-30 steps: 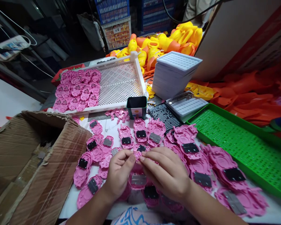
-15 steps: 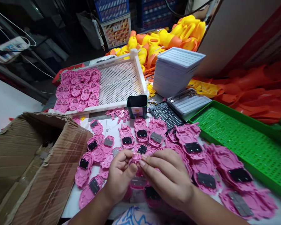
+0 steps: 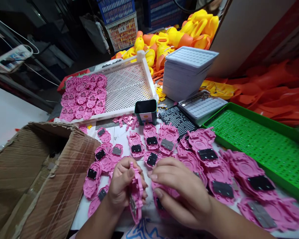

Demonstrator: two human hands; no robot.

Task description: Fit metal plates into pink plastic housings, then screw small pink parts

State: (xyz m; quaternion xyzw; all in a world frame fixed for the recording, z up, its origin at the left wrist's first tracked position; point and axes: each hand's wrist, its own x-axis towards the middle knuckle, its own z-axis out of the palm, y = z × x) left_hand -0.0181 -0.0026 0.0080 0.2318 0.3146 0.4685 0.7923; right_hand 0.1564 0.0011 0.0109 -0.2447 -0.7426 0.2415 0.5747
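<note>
Pink casing edge-on, long axis pointing forward, pinched in left hand; grip of right hand unclear.

The pink shell in your left hand is turned almost on its edge, so you cannot see its faces well, and it hides part of your fingers. Your right hand covers some of the pink pieces below it; whether it grips one, it is not possible to tell. The cardboard box is cut by the left and bottom edges, and its inside is too dark for knowing the contents. The bottom of the black cup is hidden, and its label is too small to read. The green tray is cut at the right, the blue crates at the top.
</note>
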